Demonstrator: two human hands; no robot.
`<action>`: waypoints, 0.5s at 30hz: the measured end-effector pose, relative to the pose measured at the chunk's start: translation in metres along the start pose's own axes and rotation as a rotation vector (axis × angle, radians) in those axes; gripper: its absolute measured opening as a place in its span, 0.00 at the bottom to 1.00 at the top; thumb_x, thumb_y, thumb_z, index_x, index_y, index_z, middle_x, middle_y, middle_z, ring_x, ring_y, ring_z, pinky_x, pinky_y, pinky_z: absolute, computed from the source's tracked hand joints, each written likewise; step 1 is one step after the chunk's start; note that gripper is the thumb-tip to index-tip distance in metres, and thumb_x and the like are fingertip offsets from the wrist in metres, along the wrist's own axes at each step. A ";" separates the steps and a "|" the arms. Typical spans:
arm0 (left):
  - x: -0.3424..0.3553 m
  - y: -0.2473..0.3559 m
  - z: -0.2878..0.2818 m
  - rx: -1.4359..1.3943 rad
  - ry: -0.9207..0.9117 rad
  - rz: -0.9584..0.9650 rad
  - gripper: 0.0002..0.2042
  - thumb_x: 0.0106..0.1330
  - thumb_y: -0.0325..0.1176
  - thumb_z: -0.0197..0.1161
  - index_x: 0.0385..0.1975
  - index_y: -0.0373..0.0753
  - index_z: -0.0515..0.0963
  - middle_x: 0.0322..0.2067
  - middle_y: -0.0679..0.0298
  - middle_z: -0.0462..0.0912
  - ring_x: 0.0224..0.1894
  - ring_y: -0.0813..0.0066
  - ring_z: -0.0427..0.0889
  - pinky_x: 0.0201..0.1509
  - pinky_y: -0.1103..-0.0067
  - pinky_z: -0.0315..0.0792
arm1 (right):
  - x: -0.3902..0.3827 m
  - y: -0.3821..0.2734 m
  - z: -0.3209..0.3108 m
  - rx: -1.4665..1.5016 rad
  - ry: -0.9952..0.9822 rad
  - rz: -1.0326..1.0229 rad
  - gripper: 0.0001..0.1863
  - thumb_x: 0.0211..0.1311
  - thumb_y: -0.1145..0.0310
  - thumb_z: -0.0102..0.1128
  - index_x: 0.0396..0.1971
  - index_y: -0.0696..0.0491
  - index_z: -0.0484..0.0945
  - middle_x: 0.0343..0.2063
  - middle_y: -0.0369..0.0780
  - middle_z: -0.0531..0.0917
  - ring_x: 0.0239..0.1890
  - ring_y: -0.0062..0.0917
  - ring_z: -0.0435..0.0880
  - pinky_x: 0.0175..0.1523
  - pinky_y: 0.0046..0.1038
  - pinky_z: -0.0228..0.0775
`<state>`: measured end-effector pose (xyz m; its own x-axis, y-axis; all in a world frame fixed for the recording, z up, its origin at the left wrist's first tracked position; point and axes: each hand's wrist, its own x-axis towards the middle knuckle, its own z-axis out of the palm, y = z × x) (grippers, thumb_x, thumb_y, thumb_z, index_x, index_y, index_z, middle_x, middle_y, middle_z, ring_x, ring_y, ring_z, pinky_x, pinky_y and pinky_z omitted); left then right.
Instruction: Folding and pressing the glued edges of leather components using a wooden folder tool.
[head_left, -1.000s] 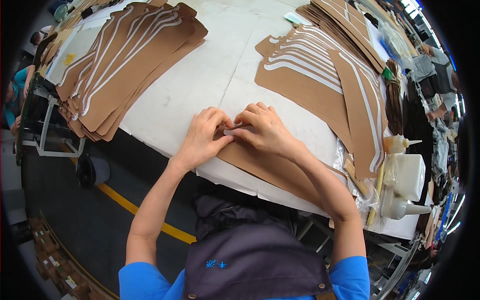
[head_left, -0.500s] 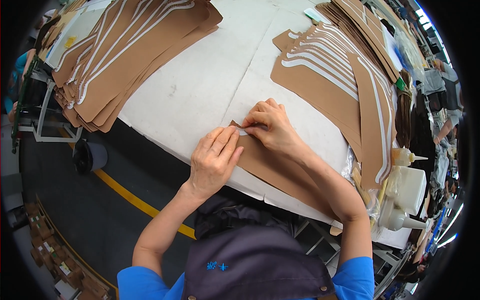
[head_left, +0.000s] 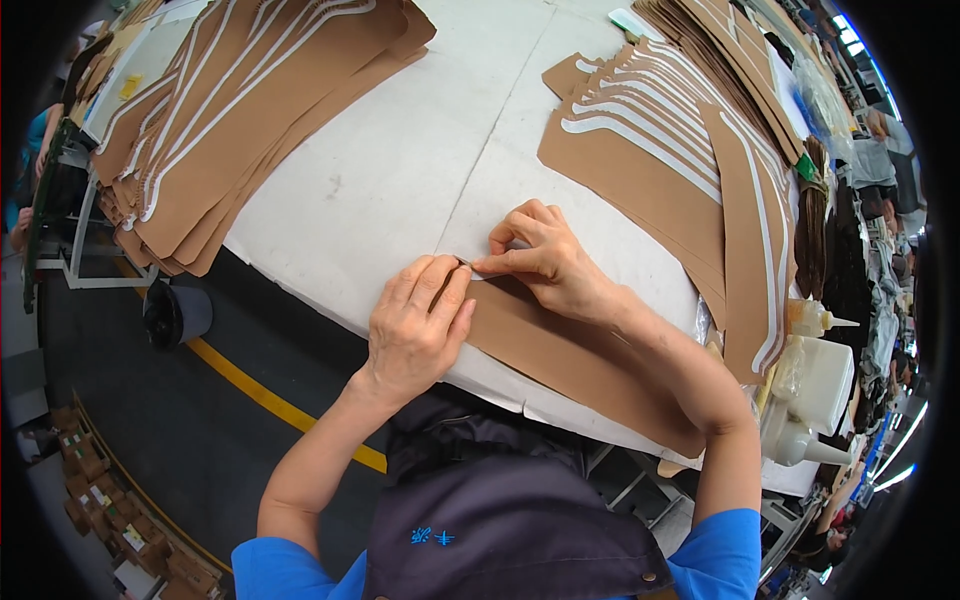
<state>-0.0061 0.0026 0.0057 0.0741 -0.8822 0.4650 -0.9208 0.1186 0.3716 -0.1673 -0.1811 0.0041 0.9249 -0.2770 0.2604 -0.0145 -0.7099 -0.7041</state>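
A long brown leather-like panel (head_left: pixel 560 345) lies along the near edge of the table, its far-left end under my fingers. My left hand (head_left: pixel 412 325) has its bent fingertips pressed on that end, the thumb resting along the panel's side. My right hand (head_left: pixel 555 262) pinches the same end between thumb and forefinger, right beside the left fingertips. A short bit of white strip (head_left: pixel 488 275) shows below the right fingertips. My right forearm crosses over part of the panel.
Stacked brown panels with white strips (head_left: pixel 235 150) stand at the left table edge. More striped panels (head_left: pixel 640 170) fan out at the right. Near them are a nozzle bottle (head_left: pixel 808 317), a white container (head_left: pixel 822 385) and another bottle (head_left: pixel 790 440). A bucket (head_left: pixel 180 312) is on the floor.
Both hands have shifted slightly left with the panel end. The right fingertips have moved closer to the left ones, and the folded brown edge between them shows less.
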 end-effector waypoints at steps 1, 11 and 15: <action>0.000 0.000 0.000 0.003 -0.005 -0.001 0.19 0.62 0.29 0.71 0.53 0.30 0.82 0.54 0.56 0.81 0.59 0.59 0.80 0.60 0.65 0.76 | 0.000 0.001 -0.001 -0.031 -0.022 -0.055 0.23 0.51 0.82 0.68 0.48 0.46 0.92 0.41 0.35 0.81 0.50 0.32 0.75 0.59 0.36 0.64; 0.009 0.002 -0.004 -0.020 -0.045 -0.039 0.21 0.63 0.26 0.68 0.57 0.32 0.81 0.52 0.55 0.79 0.55 0.54 0.79 0.58 0.63 0.76 | 0.004 0.003 -0.007 -0.171 -0.101 -0.316 0.28 0.45 0.82 0.66 0.52 0.51 0.88 0.46 0.40 0.80 0.51 0.37 0.76 0.60 0.40 0.66; 0.007 0.002 -0.002 -0.027 -0.059 -0.027 0.21 0.63 0.26 0.68 0.57 0.32 0.82 0.51 0.56 0.79 0.55 0.55 0.79 0.57 0.64 0.76 | 0.001 0.014 -0.021 0.098 -0.110 -0.101 0.22 0.52 0.83 0.67 0.48 0.52 0.90 0.43 0.39 0.82 0.50 0.35 0.76 0.59 0.37 0.67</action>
<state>-0.0062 -0.0020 0.0110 0.0751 -0.9107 0.4063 -0.9079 0.1061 0.4056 -0.1748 -0.2052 0.0080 0.9560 -0.1307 0.2627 0.1129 -0.6626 -0.7404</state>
